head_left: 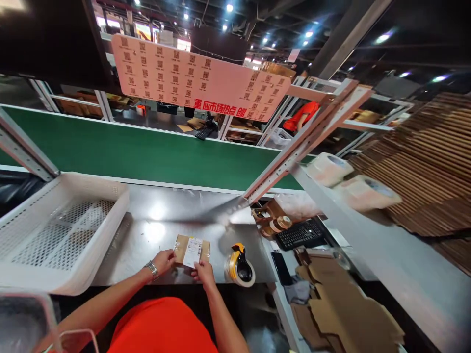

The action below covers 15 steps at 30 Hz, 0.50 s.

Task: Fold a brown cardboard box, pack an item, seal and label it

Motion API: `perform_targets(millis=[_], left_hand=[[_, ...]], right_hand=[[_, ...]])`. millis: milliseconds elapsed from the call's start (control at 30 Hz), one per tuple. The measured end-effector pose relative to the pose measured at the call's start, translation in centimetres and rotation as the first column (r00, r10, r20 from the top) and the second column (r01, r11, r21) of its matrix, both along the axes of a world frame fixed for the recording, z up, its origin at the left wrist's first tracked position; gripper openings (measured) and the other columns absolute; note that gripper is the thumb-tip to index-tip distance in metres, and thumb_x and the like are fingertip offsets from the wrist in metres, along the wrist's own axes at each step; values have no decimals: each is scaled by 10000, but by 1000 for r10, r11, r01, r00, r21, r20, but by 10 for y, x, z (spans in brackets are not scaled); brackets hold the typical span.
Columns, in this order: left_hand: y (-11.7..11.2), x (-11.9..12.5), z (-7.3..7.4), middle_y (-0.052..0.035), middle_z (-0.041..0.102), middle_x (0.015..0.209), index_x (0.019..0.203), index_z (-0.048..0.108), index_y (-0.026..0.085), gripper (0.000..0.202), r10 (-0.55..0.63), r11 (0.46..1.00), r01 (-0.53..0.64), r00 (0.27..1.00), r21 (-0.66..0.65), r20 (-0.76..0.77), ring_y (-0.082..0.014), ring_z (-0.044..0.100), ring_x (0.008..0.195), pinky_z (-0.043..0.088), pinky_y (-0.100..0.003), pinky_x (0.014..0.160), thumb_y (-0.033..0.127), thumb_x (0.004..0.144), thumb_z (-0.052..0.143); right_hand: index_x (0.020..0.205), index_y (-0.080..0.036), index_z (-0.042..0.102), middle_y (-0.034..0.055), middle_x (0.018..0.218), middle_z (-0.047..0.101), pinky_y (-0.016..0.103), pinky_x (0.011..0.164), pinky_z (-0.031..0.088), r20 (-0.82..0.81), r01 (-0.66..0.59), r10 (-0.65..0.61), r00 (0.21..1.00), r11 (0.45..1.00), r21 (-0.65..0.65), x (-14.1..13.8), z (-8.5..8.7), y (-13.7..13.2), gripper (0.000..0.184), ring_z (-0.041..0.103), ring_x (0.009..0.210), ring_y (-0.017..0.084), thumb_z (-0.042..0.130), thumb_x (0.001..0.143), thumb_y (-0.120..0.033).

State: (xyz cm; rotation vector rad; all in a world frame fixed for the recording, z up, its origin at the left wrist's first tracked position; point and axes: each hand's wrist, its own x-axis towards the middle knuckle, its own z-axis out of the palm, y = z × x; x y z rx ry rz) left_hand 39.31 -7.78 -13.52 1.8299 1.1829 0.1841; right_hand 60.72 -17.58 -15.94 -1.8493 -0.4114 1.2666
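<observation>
Steel table (pixel 158 220) bears a small labelled carton (pixel 191 251); left hand (pixel 164 260) and right hand (pixel 203 271) pinch its edges. Beside the carton, the tape dispenser (pixel 239 267) could get knocked.

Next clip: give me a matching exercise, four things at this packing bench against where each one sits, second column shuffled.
Things:
1. small cardboard box
2. tape dispenser
3. white mesh basket
4. black keyboard

Places:
A. far left of the steel bench
B. between the left hand and right hand
C. on the side table at right, beyond the flat cardboard
D. just right of the right hand

Pairs: 1-B, 2-D, 3-A, 4-C
</observation>
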Motion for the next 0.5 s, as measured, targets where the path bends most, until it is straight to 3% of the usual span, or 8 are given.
perform_targets(millis=[67,133,267,400,500], left_hand=[[13,8,-6,-110,802,1194,1000,702,208,74,-94,988,96,995,120,-24,-291,742,1224,542,-423,1158,244,973,643],[22,21,-13,-147,787,1276,1023,749,187,118,-184,957,194,981,214,-66,-311,732,1278,548,-442,1188,189,987,636],[31,48,-25,-194,756,1412,1102,811,151,194,-316,894,339,940,291,-125,-348,696,1396,558,-492,1233,117,979,666],[33,69,-30,-225,629,1673,1294,824,124,388,-431,831,462,887,309,-167,-405,496,1662,409,-557,1395,62,920,741],[35,79,-35,-241,450,1838,1537,731,124,615,-509,768,568,822,296,-256,-432,318,1771,269,-610,1457,114,925,791]], right_hand=[[767,-196,609,0,657,697,158,411,450,16,-18,19,1000,999,-42,-2,0,4,226,653,487,119,789,902,-188],[781,-191,610,0,651,691,159,413,452,34,-33,36,999,997,-74,-3,0,7,206,644,482,119,769,912,-185],[764,-194,597,-4,649,676,171,426,468,77,-49,59,995,991,-120,-3,-2,12,229,640,484,122,773,908,-171],[815,-199,632,4,689,702,196,475,517,138,-81,105,985,983,-166,-3,-7,15,167,683,538,139,717,960,-202],[838,-204,659,38,750,752,248,534,566,215,-132,179,960,967,-216,-3,-12,16,156,737,598,178,681,984,-252]])
